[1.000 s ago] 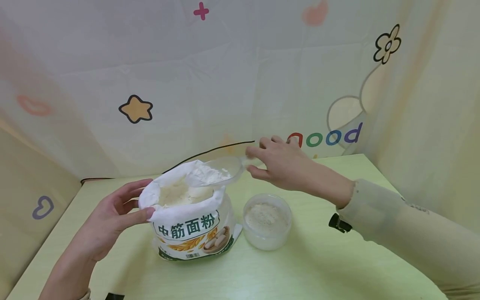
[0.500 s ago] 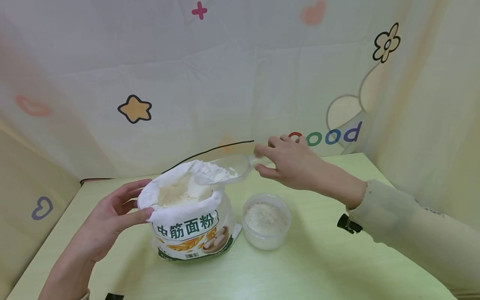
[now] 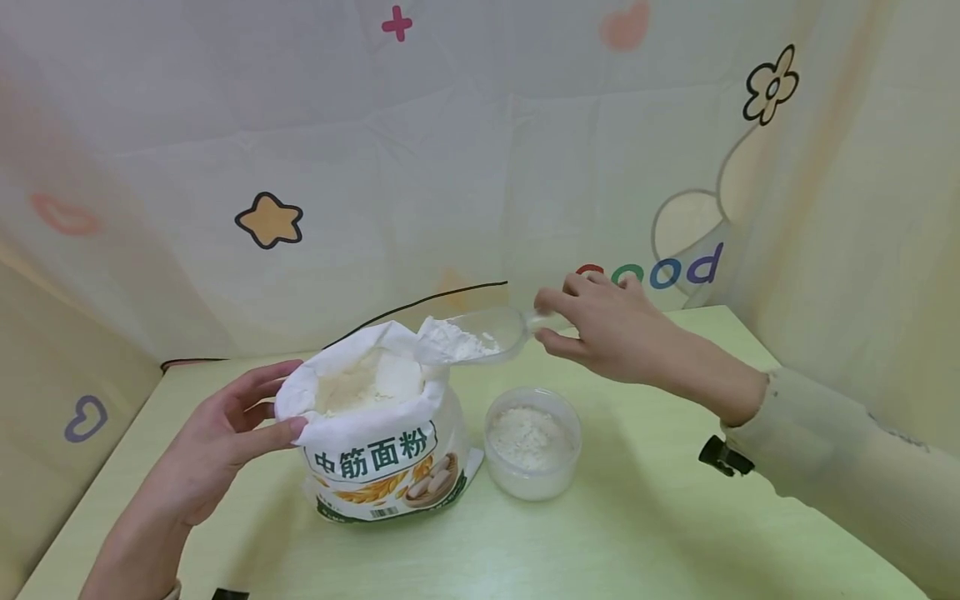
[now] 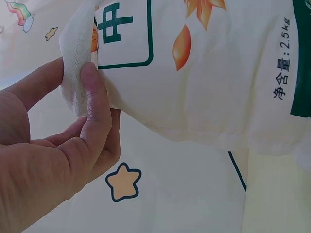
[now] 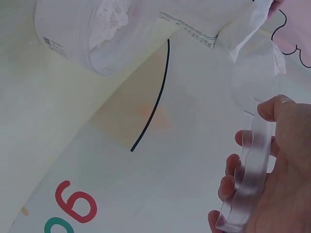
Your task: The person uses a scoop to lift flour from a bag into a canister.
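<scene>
1. Hands. The left hand point(image 3: 206, 442) pinches the rolled rim point(image 3: 337, 429) of the bag point(image 3: 375, 490) between thumb and fingers; the right hand point(image 3: 603, 333) curls round the clear handle point(image 5: 252, 174) of the scoop point(image 3: 506, 329).
2. Hazard in the right hand. The scooped flour point(image 3: 453, 342) is heaped toward the open tip; a turned wrist or a dipped tip would probably spill it.
3. Hazard at the left hand. Only one side of the soft rim is pinched, so a hard pull could tilt the bag or fold its mouth.
4. Hazard between the hands. The tip overlaps the rim in the head view, contact being impossible to tell; a snag could jolt the load loose.
5. Container in the right hand. The scoop bears white flour at the end away from the fingers.
6. Container beside the left hand. The bag stands upright and open, its bagged flour point(image 3: 397, 379) below the rim.
7. Container below the right hand, on the person's side. The round, unlidded tub point(image 3: 528, 483) holds mounded flour; a hasty tip there could scatter powder onto the tabletop point(image 3: 637, 517).
8. Beyond both hands. A printed curtain point(image 3: 450, 150) forms the background.
</scene>
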Motion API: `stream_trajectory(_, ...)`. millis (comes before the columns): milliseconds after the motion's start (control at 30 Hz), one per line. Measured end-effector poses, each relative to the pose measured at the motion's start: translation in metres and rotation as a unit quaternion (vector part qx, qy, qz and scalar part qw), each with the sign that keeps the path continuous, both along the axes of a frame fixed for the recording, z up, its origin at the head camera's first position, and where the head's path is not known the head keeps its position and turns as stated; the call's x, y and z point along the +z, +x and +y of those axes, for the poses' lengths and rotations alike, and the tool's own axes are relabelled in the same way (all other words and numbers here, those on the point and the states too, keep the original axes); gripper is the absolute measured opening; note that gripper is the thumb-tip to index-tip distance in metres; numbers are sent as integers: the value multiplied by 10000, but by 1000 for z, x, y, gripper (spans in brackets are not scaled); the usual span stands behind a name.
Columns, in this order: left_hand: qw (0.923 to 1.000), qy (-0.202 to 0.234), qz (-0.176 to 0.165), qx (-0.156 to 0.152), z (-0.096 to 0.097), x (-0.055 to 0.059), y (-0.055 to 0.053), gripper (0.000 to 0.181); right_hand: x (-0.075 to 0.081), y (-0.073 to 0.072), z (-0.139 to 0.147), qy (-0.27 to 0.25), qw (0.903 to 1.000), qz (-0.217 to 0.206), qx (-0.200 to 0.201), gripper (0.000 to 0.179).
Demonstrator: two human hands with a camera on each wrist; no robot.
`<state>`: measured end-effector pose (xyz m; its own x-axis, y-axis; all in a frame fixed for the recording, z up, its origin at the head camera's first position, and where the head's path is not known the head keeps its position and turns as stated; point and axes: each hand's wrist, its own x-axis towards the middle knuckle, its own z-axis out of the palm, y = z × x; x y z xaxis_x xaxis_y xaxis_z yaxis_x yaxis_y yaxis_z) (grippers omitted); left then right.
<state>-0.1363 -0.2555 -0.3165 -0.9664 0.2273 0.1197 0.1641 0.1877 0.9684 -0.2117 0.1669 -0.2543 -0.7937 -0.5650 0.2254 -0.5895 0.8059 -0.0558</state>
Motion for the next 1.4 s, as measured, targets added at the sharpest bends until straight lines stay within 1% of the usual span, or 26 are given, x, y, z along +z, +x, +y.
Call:
stream_trajectory(300, 10000, -20, -27, 31, 1, 0, 1, 59, -8, 0, 14, -29, 9999, -12, -165, 29)
stream_trajectory(433, 10000, -26, 4, 23, 1, 0, 2, 60, -10, 3, 21, -121, 9997, -87, -193, 29)
stream_trajectory(633, 10000, -21, 17, 10, 1, -1, 1, 60, -15, 7, 30, -184, 9996, -81, -212, 28)
stream_trajectory(833, 10000, 31, 31, -5, 1, -2, 1, 60, -17, 9, 36, -84, 9996, -128, -256, 32)
stream_trajectory(1167, 9999, 145, 17, -35, 1, -2, 2, 58, -22, 12, 42, -1, 9991, -202, -381, 28)
stream_trajectory(1400, 9999, 111, 9, 2, 1, -2, 2, 59, -26, 13, 46, 119, 9990, -168, -387, 28)
